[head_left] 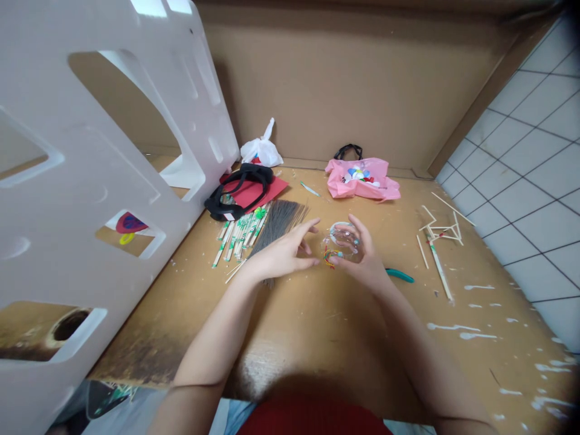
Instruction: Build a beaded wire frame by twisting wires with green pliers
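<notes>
My right hand [365,260] is curled round a clear, round plastic-looking object [341,237], thumb near its lower edge and fingers along its far side. Small red and yellow strands [331,257] show at the object's lower left; I cannot make out exactly what they are. To the left of it, my left hand [290,251] is held with fingers and thumb apart, touching nothing. Below and behind that hand lies a bundle of thin grey wire-like sticks [283,220]. A teal handle [399,275] pokes out beside my right wrist.
Chopsticks in paper wrappers [235,241] lie left, near a black headband-like strap [248,175] on red sheets [276,188]. A white bag [263,150] and pink bag [362,190] stand at the back. A stick frame [444,232] lies right. A white plastic panel [136,121] rises left.
</notes>
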Demonstrator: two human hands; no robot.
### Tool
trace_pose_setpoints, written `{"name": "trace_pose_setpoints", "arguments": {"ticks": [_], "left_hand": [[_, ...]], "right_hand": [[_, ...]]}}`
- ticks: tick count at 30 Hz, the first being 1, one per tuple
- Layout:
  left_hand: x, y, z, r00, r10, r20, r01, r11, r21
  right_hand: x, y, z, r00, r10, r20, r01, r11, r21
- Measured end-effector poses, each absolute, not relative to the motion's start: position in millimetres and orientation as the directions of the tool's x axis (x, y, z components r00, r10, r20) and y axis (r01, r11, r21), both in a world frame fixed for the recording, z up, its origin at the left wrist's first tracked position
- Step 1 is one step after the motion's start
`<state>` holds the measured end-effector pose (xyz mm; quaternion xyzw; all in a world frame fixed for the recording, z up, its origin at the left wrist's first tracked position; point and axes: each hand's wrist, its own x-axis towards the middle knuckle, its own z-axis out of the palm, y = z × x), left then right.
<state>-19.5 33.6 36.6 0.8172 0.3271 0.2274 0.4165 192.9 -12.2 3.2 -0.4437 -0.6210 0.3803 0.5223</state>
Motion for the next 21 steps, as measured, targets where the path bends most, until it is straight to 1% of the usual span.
{"name": "trace_pose_setpoints", "arguments": {"ticks": [2,4,7,10,11,14,16,19,21], "left_hand": [[-25,35,38,0.669,0.737,0.097,0.416,-0.48,0.772],[-29,36,39,0.654,0.75,0.098,0.475,-0.508,0.719],[-28,38,36,0.651,0.75,0.116,0.509,-0.544,0.667],[-18,38,26,0.683,0.724,0.093,0.508,-0.563,0.652],[-15,36,21,0.696,0.713,0.082,0.503,-0.566,0.653],[-11,30,3,0.722,0.686,0.094,0.51,-0.618,0.598],[-15,24,-9,0.713,0.696,0.085,0.528,-0.613,0.588],[-23,14,-28,0.668,0.741,0.071,0.569,-0.57,0.592],[-24,8,-39,0.617,0.783,0.077,0.598,-0.53,0.602]], "right_hand": [[190,-13,-5,-0.101,0.929,0.356,0.313,0.37,-0.875],[186,-16,-21,-0.164,0.929,0.333,0.428,0.371,-0.824],[178,-22,-52,-0.242,0.932,0.269,0.501,0.357,-0.788],[178,-29,-77,-0.335,0.91,0.244,0.559,0.4,-0.726],[181,-32,-81,-0.364,0.9,0.238,0.586,0.42,-0.693],[198,-39,-80,-0.42,0.874,0.243,0.646,0.476,-0.597],[213,-46,-74,-0.391,0.881,0.265,0.668,0.47,-0.577],[228,-54,-70,-0.242,0.917,0.316,0.716,0.389,-0.58],[229,-58,-73,-0.18,0.915,0.361,0.735,0.369,-0.568]]}}
